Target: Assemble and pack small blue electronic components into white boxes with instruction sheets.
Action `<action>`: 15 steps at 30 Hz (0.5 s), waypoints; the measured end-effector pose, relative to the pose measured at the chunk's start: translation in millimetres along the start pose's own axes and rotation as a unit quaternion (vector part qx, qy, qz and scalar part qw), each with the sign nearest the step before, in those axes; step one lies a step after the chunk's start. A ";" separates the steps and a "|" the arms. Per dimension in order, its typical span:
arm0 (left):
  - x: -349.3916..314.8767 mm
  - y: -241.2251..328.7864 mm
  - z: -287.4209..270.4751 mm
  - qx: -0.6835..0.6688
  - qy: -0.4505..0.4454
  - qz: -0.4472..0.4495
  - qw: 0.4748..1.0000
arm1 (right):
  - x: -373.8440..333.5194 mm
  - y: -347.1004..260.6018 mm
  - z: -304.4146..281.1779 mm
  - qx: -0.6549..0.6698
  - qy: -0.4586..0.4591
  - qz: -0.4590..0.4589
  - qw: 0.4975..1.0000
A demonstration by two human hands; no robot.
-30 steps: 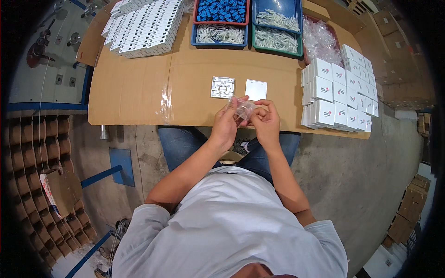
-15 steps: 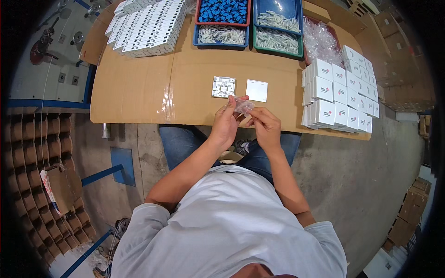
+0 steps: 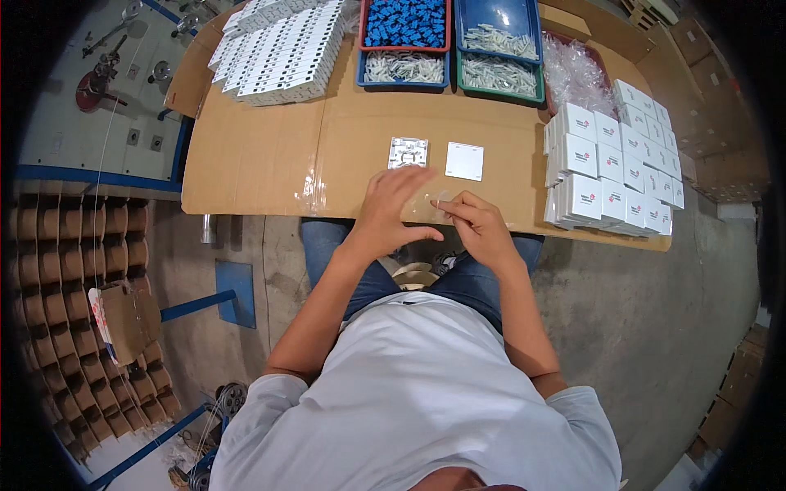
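Note:
My left hand (image 3: 386, 214) is open, its thumb held well apart from the fingers, just above the table's near edge. My right hand (image 3: 481, 225) pinches a small clear plastic bag (image 3: 443, 199) between thumb and fingertips; what is in the bag is too small to tell. Beyond my left fingers lies a white square base with fittings inside (image 3: 408, 150), partly covered by those fingers. Beside it, to the right, a flat white square cover plate (image 3: 464, 162) rests on the cardboard.
Stacked white boxes (image 3: 606, 168) stand at the right, and rows of white housings (image 3: 282, 57) at the far left. Trays of blue pieces (image 3: 405, 23) and pale pieces (image 3: 499, 75) line the back. A tray holds clear bags (image 3: 577, 74). Cardboard (image 3: 254, 155) covers the table.
My left hand has let go of the plastic bag and spread open to the left. My right hand keeps hold of the bag. The whole view has shifted slightly.

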State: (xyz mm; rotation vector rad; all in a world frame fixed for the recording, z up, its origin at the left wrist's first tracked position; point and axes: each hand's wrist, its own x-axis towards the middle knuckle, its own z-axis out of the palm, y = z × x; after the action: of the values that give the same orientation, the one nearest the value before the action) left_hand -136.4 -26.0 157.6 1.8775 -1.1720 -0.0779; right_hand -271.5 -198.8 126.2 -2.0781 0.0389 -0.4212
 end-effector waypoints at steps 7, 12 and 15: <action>-9.8 -8.6 16.4 0.026 -0.101 0.020 0.994 | 10.3 -32.4 -9.2 -0.038 0.002 0.061 0.997; -1.0 -16.4 24.4 -0.020 -0.057 0.028 0.998 | 8.8 -25.1 -15.9 0.010 0.034 0.096 0.995; 8.2 -17.5 29.4 -0.044 -0.042 0.005 0.998 | 11.8 -28.7 -26.4 0.086 0.031 0.088 0.992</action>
State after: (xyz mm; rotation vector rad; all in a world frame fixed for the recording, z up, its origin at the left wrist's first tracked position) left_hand -133.7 -48.5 130.7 1.8048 -1.2157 -0.2023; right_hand -272.7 -208.0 165.9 -1.8730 0.2131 -0.3679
